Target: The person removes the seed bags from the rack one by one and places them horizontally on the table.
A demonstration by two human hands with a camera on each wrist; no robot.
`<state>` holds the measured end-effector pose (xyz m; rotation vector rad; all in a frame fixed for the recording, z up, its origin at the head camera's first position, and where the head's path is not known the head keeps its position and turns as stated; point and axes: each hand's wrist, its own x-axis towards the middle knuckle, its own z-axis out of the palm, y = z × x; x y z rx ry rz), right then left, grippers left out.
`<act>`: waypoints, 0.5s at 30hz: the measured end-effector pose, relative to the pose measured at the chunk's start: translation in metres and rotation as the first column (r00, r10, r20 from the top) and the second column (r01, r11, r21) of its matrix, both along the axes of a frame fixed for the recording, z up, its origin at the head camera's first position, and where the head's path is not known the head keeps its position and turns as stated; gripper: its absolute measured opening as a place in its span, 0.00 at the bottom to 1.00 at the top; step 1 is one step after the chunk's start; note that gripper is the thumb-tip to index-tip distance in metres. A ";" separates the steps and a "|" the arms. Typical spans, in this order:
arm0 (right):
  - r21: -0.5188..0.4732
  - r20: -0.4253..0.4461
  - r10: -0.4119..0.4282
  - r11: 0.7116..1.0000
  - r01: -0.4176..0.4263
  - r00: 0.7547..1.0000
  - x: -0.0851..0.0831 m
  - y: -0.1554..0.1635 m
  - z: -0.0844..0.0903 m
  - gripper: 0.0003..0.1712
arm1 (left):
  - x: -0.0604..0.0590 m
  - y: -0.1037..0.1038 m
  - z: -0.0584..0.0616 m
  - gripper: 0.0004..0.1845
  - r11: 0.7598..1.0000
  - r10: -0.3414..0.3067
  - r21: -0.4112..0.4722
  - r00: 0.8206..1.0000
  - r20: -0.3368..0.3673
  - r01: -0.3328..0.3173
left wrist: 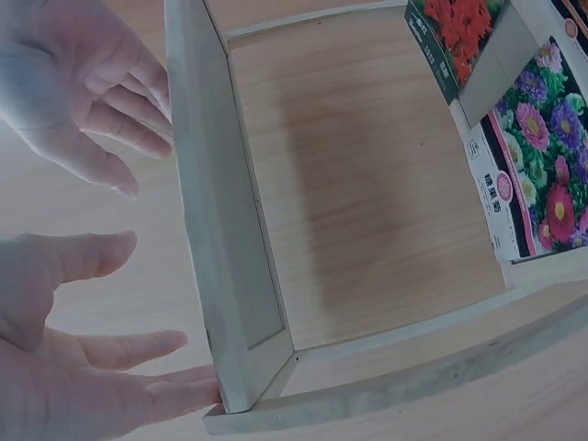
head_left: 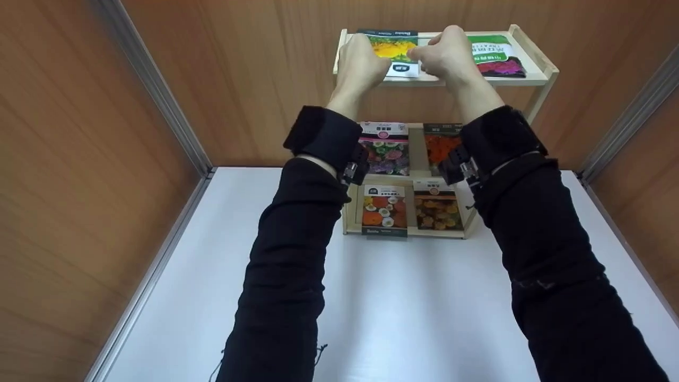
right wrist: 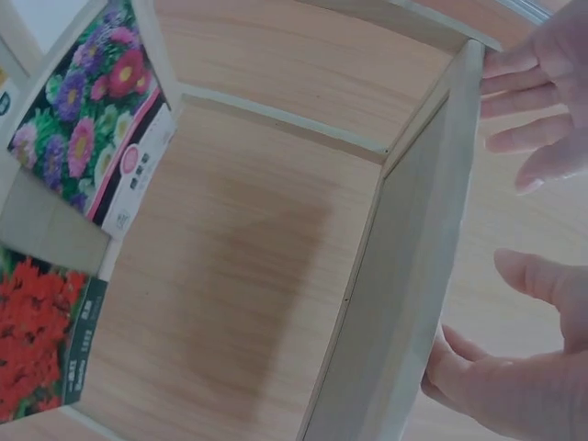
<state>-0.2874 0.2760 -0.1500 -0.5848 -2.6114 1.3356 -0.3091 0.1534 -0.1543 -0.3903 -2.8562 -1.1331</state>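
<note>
Both hands are raised to the top shelf point(head_left: 509, 81) of a small wooden rack. My left hand point(head_left: 360, 61) and right hand point(head_left: 451, 55) lie side by side on a seed packet with yellow flowers point(head_left: 395, 49), covering its lower part. In the left wrist view the left hand point(left wrist: 110, 354) reaches the shelf board point(left wrist: 220, 230) with straight fingers and the thumb apart. The right wrist view shows the right hand point(right wrist: 524, 377) the same way at the board point(right wrist: 404, 276). The fingertips are hidden, and no pinch shows.
A green packet with pink flowers point(head_left: 496, 53) lies at the right of the top shelf. The middle shelf holds an aster packet point(head_left: 384, 148) and a red-flower packet point(head_left: 443, 146). Two more packets point(head_left: 384, 209) stand on the bottom shelf. The rack stands on a white table point(head_left: 414, 297) between wood-panel walls.
</note>
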 end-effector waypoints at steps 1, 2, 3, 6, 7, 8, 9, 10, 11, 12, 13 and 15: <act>-0.040 -0.011 -0.002 0.999 0.002 1.000 0.000 0.001 0.001 0.30 | 0.000 0.000 0.000 0.23 1.000 0.003 0.019 1.000 -0.001 -0.003; -0.079 -0.019 -0.007 0.997 0.005 1.000 0.000 0.001 0.001 0.28 | 0.001 0.000 0.001 0.23 0.999 0.007 0.041 1.000 0.003 -0.007; -0.123 -0.029 -0.010 0.992 0.006 1.000 0.000 0.002 0.002 0.28 | 0.001 -0.001 0.002 0.23 0.998 0.012 0.067 1.000 0.011 -0.012; -0.225 -0.052 -0.019 0.974 0.007 0.998 0.000 0.004 0.002 0.27 | 0.001 -0.002 0.004 0.24 0.987 0.024 0.160 0.999 0.039 -0.030; -0.257 -0.055 -0.023 0.966 0.008 0.998 0.001 0.004 0.002 0.27 | 0.001 -0.003 0.005 0.24 0.980 0.030 0.196 0.998 0.057 -0.041; -0.281 -0.054 -0.024 0.960 0.008 0.998 0.001 0.005 0.002 0.29 | 0.001 -0.004 0.005 0.24 0.972 0.037 0.228 0.997 0.071 -0.052; -0.304 -0.053 -0.026 0.953 0.009 0.998 0.001 0.005 0.002 0.31 | 0.001 -0.004 0.006 0.25 0.964 0.045 0.256 0.995 0.087 -0.066; -0.324 -0.054 -0.026 0.946 0.007 0.998 0.001 0.005 0.002 0.32 | 0.001 -0.004 0.007 0.25 0.958 0.052 0.277 0.994 0.095 -0.076; -0.342 -0.053 -0.025 0.940 0.006 0.998 0.001 0.006 0.002 0.34 | 0.001 -0.004 0.008 0.25 0.953 0.059 0.290 0.993 0.101 -0.086; -0.358 -0.052 -0.025 0.934 0.005 0.998 0.002 0.006 0.001 0.35 | 0.002 -0.004 0.008 0.25 0.949 0.063 0.300 0.992 0.107 -0.093; -0.377 -0.053 -0.026 0.926 0.004 0.998 0.002 0.007 0.001 0.36 | 0.002 -0.003 0.009 0.25 0.946 0.064 0.309 0.992 0.112 -0.095; -0.422 -0.062 -0.035 0.907 0.006 0.997 0.001 0.008 0.001 0.36 | 0.002 -0.002 0.009 0.24 0.949 0.067 0.299 0.991 0.112 -0.098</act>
